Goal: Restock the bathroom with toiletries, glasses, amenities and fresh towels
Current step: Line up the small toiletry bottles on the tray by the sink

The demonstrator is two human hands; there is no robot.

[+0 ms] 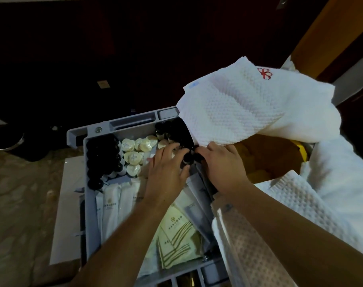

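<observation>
While both forearms reach in from the bottom of the frame, the left hand (166, 168) and right hand (222, 164) meet near the centre, over a grey plastic tray (84, 162) full of toiletries. The left hand lies palm-down with its fingers spread and slightly curled, the fingertips resting among small dark bottles (186, 157) at the middle of the tray; one bottle shows just between the two hands, touching or nearly touching the left fingers, but whether either hand actually has hold of it cannot be told. The right hand is also palm-down, fingers bent toward the same bottles, its knuckles just under the edge of a white waffle-textured towel (249, 108) that drapes over the tray's upper right corner and bears a red emblem.

Along the tray's left wall stands a row of more dark bottles (103, 158). Right of them, toward the upper middle, lie round wrapped soaps (133, 157), just left of the left hand. Lower left in the tray are long white sachets (112, 206), partly under the left forearm, and below the wrists lie pale green packets (176, 237) printed with a leaf pattern. More white towels (331, 193) fill the right side of the frame.
</observation>
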